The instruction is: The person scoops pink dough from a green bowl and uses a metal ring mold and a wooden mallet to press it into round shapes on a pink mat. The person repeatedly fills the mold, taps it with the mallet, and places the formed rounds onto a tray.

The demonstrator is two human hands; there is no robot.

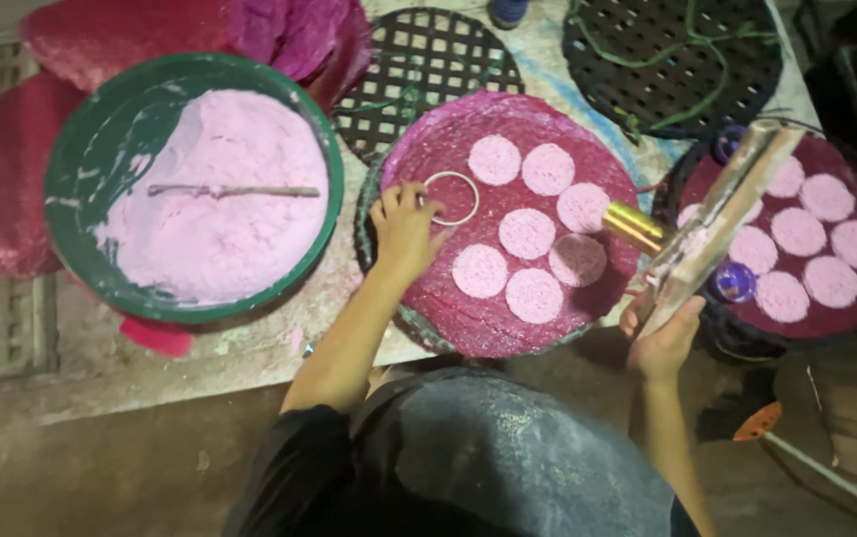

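On the work floor sat a green basin (70, 189) of pink paste, a stick lying across it. Beside it lay a magenta mat (468, 318) carrying seven pink discs (527, 233); a second mat (846, 298) at the right showed about eight. Her left hand (403, 229) pinched the one metal ring (451, 197) against the near mat, fingers pressed together. Her right hand (662, 343) gripped a paste-caked wooden tool (717, 224), fingers curled shut. Any slip of the ring, I judged, could smear a neighbouring wet disc.
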